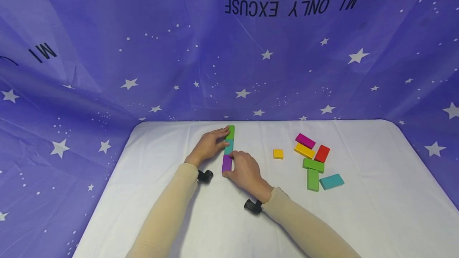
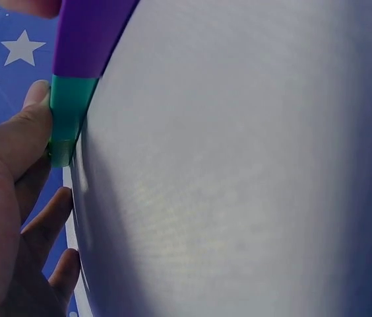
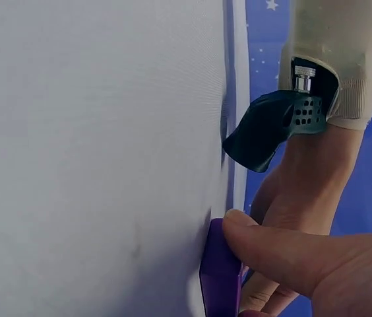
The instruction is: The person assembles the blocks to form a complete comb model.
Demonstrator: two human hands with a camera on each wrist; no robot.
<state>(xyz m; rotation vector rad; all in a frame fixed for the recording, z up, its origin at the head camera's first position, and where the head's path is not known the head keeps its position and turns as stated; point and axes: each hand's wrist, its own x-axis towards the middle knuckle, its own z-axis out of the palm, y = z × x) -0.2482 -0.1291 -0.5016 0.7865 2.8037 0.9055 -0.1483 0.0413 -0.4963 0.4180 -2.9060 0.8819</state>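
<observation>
While a person in beige sleeves (image 1: 168,214) reaches over a white worktop (image 1: 376,170), three blocks form a straight line left of its middle, end to end: a green block (image 1: 231,132) near the far edge, then a teal block (image 1: 229,147), then a purple block (image 1: 227,163). The left hand (image 1: 209,145) lies along the line's left side, fingers extended against the green block, thumb touching the teal one. The right hand (image 1: 246,170) pinches the purple block between thumb and fingers at its ends. Towards the worktop's right edge sits a loose group of magenta, yellow, red, green and teal blocks (image 1: 313,165); a small yellow block (image 1: 278,154) lies between group and line. Behind the far edge hangs a starry blue-purple cloth (image 1: 201,71) with upside-down black lettering (image 1: 292,6), "MI ONLY EXCUSE"; "IS THAT" is partly cut off above.
</observation>
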